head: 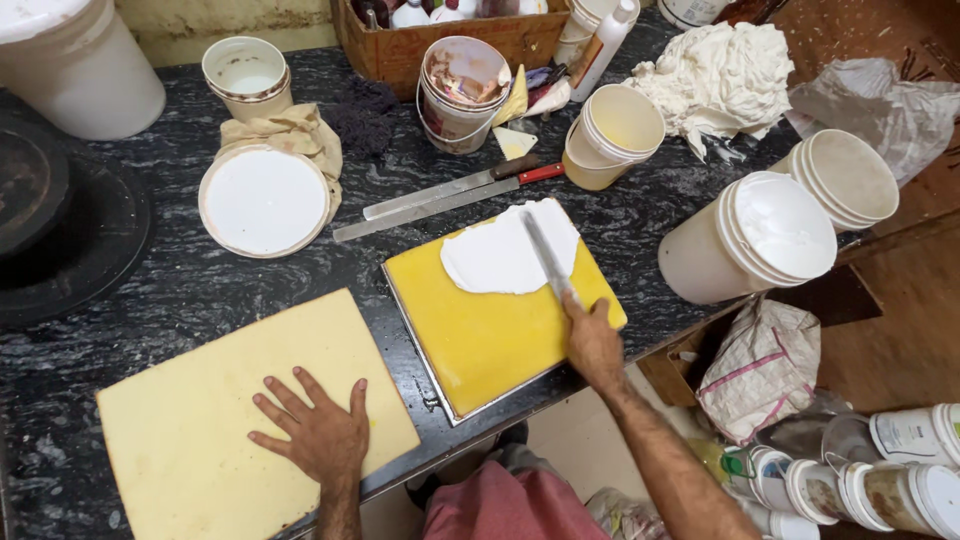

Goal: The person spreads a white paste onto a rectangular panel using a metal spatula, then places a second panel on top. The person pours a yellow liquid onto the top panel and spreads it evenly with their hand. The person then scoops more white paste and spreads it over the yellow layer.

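Right hand (592, 340) clenched around a palette knife (547, 258), blade laid in white cream (505, 252) on the yellow sponge sheet (495, 335) at the black stone counter's (200, 290) front edge; left hand (318, 432) released, flat on the pale sponge sheet (190, 420) alongside; two long knives (440, 195) behind.

A dark, white-veined stone bench (200, 290) fills most of the view under even, soft light. Behind it runs a pale, stained wall (230, 25). To the right lies a brown floor (900, 340), paler beneath the bench edge.
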